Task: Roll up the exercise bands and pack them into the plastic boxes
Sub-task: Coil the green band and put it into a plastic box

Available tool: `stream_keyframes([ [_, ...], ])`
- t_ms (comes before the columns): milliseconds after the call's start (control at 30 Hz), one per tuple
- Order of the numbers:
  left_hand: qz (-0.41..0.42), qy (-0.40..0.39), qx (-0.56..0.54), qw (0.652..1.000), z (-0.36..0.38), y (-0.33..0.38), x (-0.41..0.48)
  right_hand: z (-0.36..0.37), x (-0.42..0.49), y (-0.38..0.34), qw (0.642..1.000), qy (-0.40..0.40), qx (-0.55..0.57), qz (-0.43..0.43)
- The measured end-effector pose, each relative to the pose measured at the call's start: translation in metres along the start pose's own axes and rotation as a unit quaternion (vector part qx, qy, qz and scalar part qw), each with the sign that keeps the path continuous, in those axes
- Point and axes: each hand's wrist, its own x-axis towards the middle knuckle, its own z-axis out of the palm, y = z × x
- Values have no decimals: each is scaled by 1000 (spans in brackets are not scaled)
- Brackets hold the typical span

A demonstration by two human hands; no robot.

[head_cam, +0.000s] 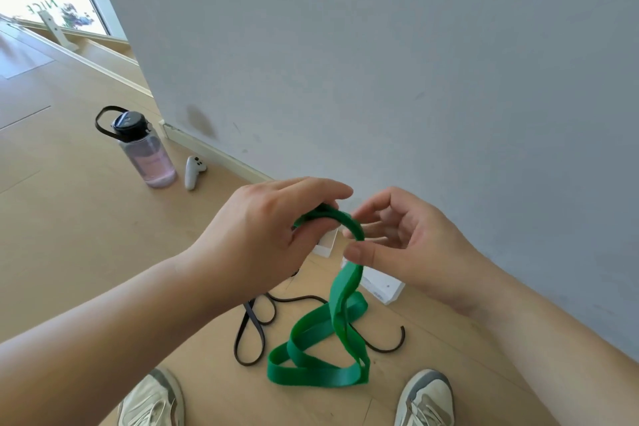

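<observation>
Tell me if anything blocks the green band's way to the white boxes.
Nothing visible does. The left hand and right hand hold the green band over the boxes; the black band lies aside.

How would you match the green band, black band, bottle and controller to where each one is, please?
Things:
1. green band
2. black band
3. bottle
4. controller

Places:
A. standing upright on the floor
B. sprawled in thin loops on the floor
C. held by left hand and right hand
D. lying by the skirting board

Pairs: 1-C, 2-B, 3-A, 4-D
</observation>
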Motion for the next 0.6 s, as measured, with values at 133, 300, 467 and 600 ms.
stream_keyframes([
  [133,-8,17,-28,999,0,6,3,3,1,-3,997,31,22,-62],
  [300,-129,-27,-117,984,-3,0,7,-2,7,-1,994,79,-37,-65],
  [467,-153,-97,-96,979,-2,-2,4,-3,6,2,993,68,-86,-51],
  [600,-112,-87,-54,988,0,-4,7,1,5,2,995,34,-85,-37],
])
